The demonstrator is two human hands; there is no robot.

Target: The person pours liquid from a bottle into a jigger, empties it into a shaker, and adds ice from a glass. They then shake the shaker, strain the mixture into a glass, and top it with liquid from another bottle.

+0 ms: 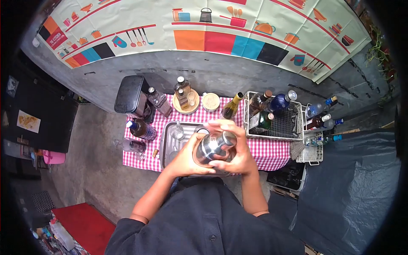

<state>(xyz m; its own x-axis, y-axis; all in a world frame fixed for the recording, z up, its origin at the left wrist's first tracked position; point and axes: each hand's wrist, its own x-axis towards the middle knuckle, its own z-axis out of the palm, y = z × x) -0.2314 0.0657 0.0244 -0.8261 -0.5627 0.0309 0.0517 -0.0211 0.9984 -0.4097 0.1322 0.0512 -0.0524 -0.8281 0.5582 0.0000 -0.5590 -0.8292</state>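
Grey wall (170,67), checked tablecloth (270,148), concrete floor (87,146), left grip (185,160) and right grip (241,154) clamped around shaker (210,147).

The shaker (208,149) is between left hand (185,159) and right hand (243,149), above a tray (163,144); bottle (143,130) left, basket (276,137) right; tablecloth (268,154) beneath tray.

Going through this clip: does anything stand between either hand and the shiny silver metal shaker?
Nothing visible does: the left hand and the right hand are both directly on the shiny silver metal shaker. The nearby clear glass mug sits on the ribbed grey metal tray, outside both grips.
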